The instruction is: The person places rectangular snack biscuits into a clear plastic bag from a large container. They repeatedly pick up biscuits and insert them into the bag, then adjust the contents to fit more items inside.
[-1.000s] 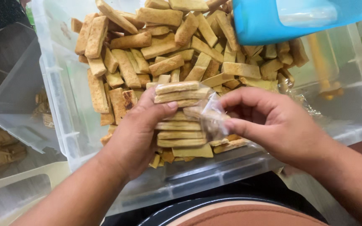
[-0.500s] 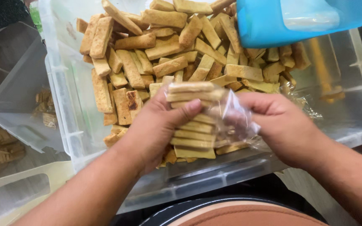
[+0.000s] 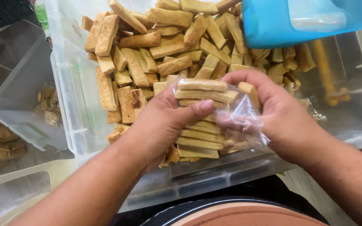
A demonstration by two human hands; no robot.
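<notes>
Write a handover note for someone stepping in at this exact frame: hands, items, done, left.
Left hand: grips a stack of tan rectangular biscuit sticks, thumb across its front.
Right hand: holds the thin clear plastic bag around the stack's right side.
Both are over the large clear plastic bin of loose biscuit sticks; a blue plastic scoop lies at its far right.
Done: stack gathered, bag partly over it.
Left: the stack's left side is not yet covered; bag unsealed.

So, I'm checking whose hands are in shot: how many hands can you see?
2. The left hand grips the stack of biscuit sticks; the right hand holds the clear bag around it. No others are visible.
</notes>
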